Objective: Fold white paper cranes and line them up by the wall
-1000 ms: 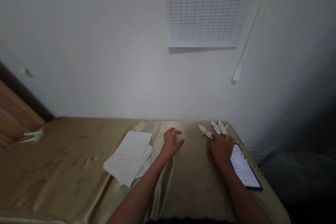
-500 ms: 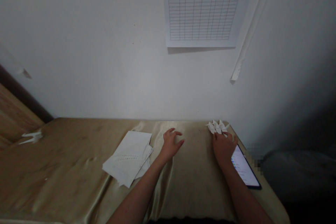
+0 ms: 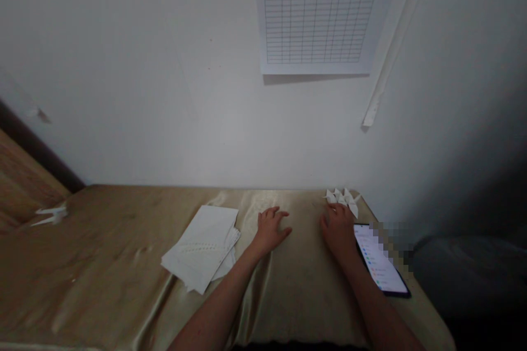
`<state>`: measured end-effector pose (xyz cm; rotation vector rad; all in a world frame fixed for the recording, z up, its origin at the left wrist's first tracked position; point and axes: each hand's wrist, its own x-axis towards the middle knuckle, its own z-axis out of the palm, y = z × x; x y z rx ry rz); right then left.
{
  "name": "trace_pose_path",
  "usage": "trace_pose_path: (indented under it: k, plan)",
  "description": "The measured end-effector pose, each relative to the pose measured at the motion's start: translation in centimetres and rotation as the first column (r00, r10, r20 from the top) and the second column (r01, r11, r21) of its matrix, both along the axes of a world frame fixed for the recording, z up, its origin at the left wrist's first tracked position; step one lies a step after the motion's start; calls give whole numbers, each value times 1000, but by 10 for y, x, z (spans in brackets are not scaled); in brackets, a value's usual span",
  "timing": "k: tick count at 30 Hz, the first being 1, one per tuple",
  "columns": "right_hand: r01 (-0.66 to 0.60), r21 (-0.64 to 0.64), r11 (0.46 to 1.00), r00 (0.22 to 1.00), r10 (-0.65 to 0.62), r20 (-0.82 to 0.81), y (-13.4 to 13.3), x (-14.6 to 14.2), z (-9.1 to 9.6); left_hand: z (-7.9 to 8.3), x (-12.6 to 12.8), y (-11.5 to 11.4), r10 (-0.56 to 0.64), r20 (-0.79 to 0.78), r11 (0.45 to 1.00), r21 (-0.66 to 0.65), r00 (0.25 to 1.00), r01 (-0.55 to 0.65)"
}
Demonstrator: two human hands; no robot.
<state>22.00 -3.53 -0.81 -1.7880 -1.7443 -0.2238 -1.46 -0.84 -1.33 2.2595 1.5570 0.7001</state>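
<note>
My right hand (image 3: 340,232) is at the near side of a cluster of small folded white paper pieces (image 3: 338,195), which look like origami cranes. Its thumb and index finger are apart, the other fingers are partly hidden, and nothing shows in its grasp. Whether a fingertip touches the nearest piece, I cannot tell. My left hand (image 3: 272,229) hovers or rests over the cloth to the left, fingers spread and loosely curved, holding nothing. Left of it lies a stack of white paper sheets (image 3: 201,241), slightly fanned at its right edge.
A phone or tablet (image 3: 382,260) with a lit screen lies by my right forearm. Gold satin cloth (image 3: 102,263) covers the table. A folded white paper piece (image 3: 51,215) sits at the far left. Behind the table, a wall carries a printed grid sheet (image 3: 317,22).
My right hand has drawn back and left from the folded pieces, uncovering more of them and the screen. My left hand has shifted slightly right.
</note>
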Motion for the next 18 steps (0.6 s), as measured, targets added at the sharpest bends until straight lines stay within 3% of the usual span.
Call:
trace_pose_path:
  k: [3, 6, 14, 16, 18]
  plan:
    - [-232, -81, 969, 972, 228, -54, 2, -9, -10, -1, -1, -3, -27, -53, 1000, -13, 998, 26]
    - [-348, -163, 923, 937, 337, -91, 2, -16, -19, 0, -3, -6, -52, -62, 999, 5, 997, 53]
    - [-365, -248, 897, 931, 349, -108, 2, -15, -24, 11, -4, -10, -60, -115, 998, 18, 992, 63]
    - [-366, -257, 894, 931, 348, -112, 2, -14, -22, 19, -8, -10, -11, -160, 999, 42, 987, 18]
    - [-370, -261, 892, 929, 350, -120, 1, -14, -20, 29, -17, -9, 118, -217, 988, 121, 969, -93]
